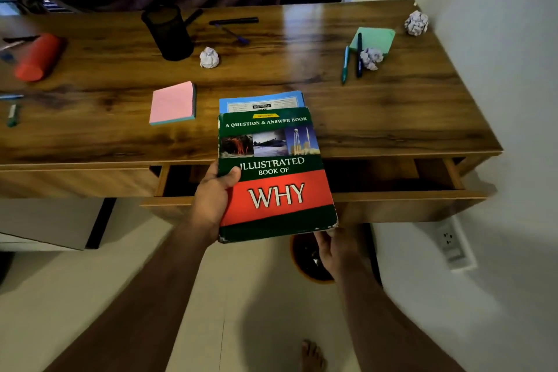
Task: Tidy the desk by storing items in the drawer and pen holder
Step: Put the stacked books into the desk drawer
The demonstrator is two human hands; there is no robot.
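I hold a green and red book [276, 178] titled "Illustrated Book of Why" above the open drawer [392, 199], with a blue book [261, 101] stacked under it. My left hand [213, 199] grips the stack's left edge, thumb on the cover. My right hand [335, 246] supports the bottom right corner from below. A black mesh pen holder [167, 32] stands at the back of the desk [271, 69]. Pens lie scattered: a teal one [344, 65], a dark blue one [359, 56], a purple one [234, 35] and a black one [234, 20].
A pink sticky pad [173, 103], a green pad [374, 39], three crumpled paper balls [209, 57] [372, 58] [416, 22] and a red pouch [37, 57] lie on the desk. More pens [12, 115] sit at the left. A bin [311, 260] stands on the floor; the wall is at right.
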